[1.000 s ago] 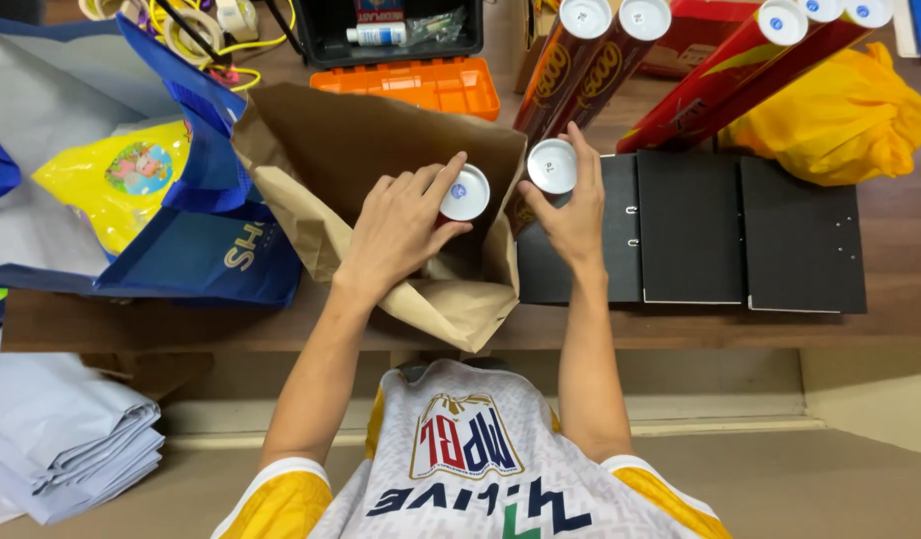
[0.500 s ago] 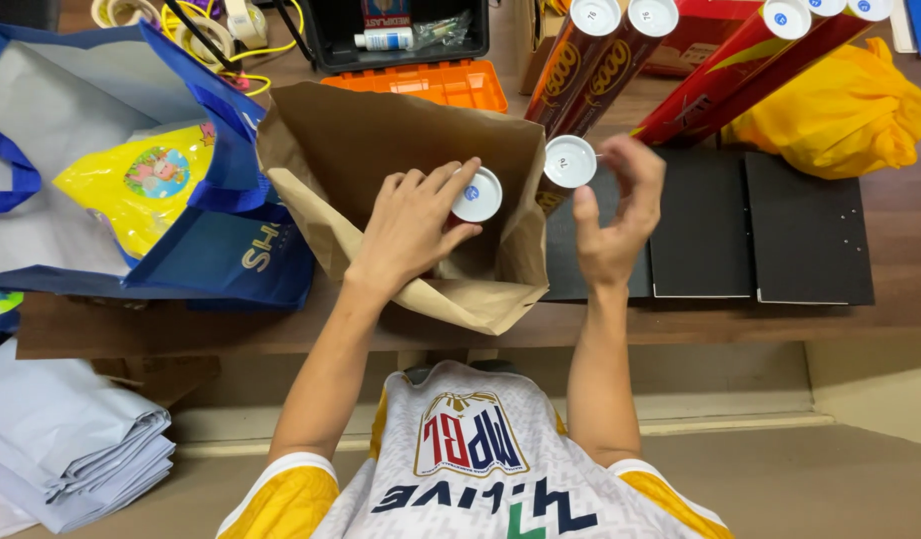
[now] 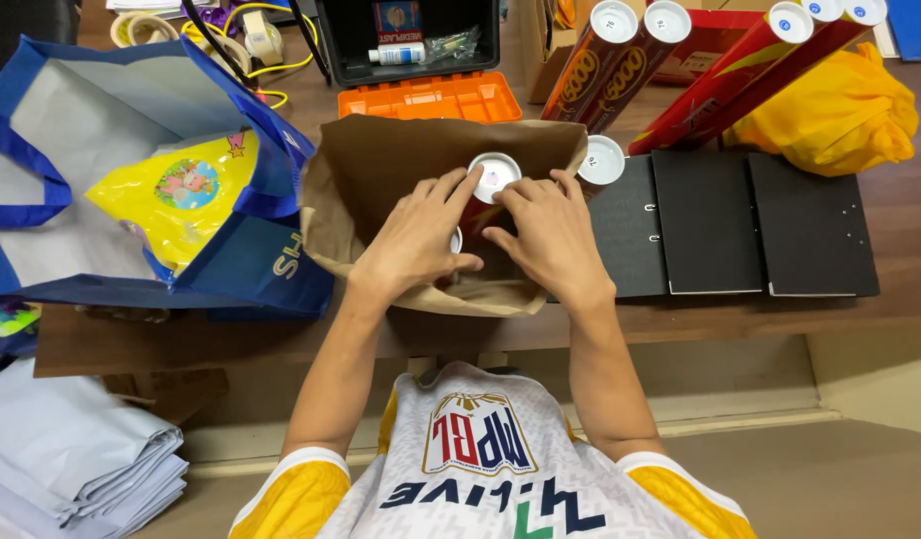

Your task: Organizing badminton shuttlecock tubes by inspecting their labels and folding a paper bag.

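Both hands are down at the mouth of the brown paper bag point(image 3: 381, 170), and the tall red canister point(image 3: 488, 195) stands right between them, its white lid facing up. The left hand point(image 3: 416, 240) curls round the canister from the left, fingers point(image 3: 459, 192) stretched up so the tips reach the lid's rim. The right hand point(image 3: 550, 235) closes in from the other side, fingers point(image 3: 515, 195) bent and pressed against the tube just beneath the lid. So both sets of fingers are half curled and wrapped about the same canister, lid poking out between the fingertips. A sliver of a second white lid point(image 3: 457, 240) peeps out under the left hand, low in the bag.

The bag sits open on the wooden table point(image 3: 680, 319), with the canister upright in it. Just beside its right edge another white-lidded canister point(image 3: 602, 160) stands outside the bag. To the left, a big blue tote bag point(image 3: 251, 255) gapes open with a yellow packet point(image 3: 171, 205) lying inside. Behind, an orange tray point(image 3: 431, 97) fronts a black case. To the right lie flat black folders point(image 3: 740, 225), with more red canisters point(image 3: 725, 85) leaning above them and a yellow bag point(image 3: 840, 110) behind.
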